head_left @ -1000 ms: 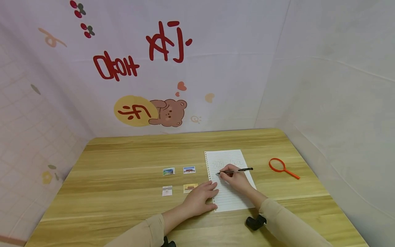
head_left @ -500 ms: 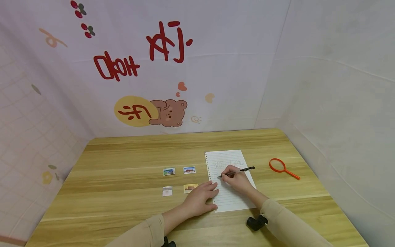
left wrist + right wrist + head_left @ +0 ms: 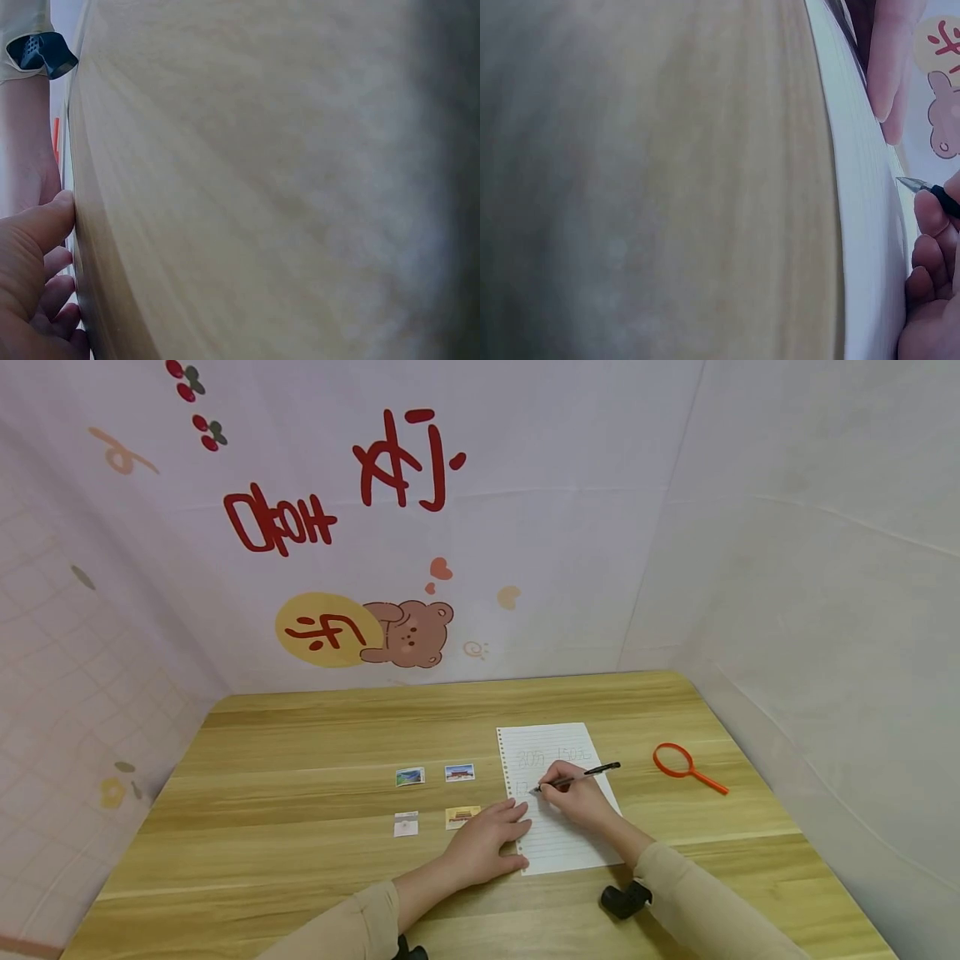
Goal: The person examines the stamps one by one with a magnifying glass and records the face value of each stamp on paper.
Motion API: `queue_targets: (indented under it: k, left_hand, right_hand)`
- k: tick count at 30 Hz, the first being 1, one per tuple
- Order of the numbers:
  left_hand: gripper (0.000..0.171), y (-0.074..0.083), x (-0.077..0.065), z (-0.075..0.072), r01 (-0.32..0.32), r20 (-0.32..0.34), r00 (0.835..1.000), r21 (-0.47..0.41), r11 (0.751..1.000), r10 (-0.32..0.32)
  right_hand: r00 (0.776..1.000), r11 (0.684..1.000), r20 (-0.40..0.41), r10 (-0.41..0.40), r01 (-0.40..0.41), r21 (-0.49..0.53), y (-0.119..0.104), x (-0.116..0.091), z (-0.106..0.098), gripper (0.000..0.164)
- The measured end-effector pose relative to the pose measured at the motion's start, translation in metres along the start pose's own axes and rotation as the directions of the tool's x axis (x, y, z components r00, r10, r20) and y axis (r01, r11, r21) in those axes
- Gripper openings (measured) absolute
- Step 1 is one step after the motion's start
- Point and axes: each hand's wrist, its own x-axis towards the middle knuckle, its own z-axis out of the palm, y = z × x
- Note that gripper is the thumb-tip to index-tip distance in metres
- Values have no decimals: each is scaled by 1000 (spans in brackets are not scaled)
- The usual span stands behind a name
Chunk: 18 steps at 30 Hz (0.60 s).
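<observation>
A lined sheet of paper [image 3: 570, 852] with punched holes along its left edge lies on the table, bearing handwriting near its top. My right hand [image 3: 577, 797] pinches a black pen [image 3: 602, 768], whose tip meets the sheet on a second line of writing. In the right wrist view the metal tip of the pen [image 3: 911, 182] points at the paper [image 3: 862, 195]. My left hand [image 3: 486, 845] rests with spread fingers on the sheet's left edge. Just left of it lies a yellow stamp [image 3: 461, 817], its right end partly covered by that hand.
Further stamps lie left of the sheet: a blue one with a red building [image 3: 460, 772], a green-blue landscape [image 3: 410, 776] and a pale one [image 3: 407, 823]. A red magnifying glass [image 3: 708, 782] lies to the right. Printed cloth [image 3: 570, 527] hangs behind the wooden table [image 3: 300, 793].
The pen tip has moved slightly down and right along the second line, where more marks now show. My left hand stays in place; the stamps and magnifying glass have not moved.
</observation>
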Motion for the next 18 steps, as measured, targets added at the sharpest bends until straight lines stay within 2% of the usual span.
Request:
queue_targets:
  k: [8, 12, 18]
  left_hand:
    - [55, 0, 0, 0, 6, 20, 1000, -3, 1000, -6]
    - [55, 1, 0, -1, 5, 15, 1000, -4, 1000, -5]
    - [55, 1, 0, -2, 4, 18, 1000, -1, 1000, -4]
  right_hand:
    - [995, 998, -77, 57, -53, 43, 1, 0, -6, 8]
    - [997, 998, -58, 57, -56, 11, 4, 1, -8, 2]
    - [998, 999, -44, 40, -40, 3, 3, 2, -6, 7]
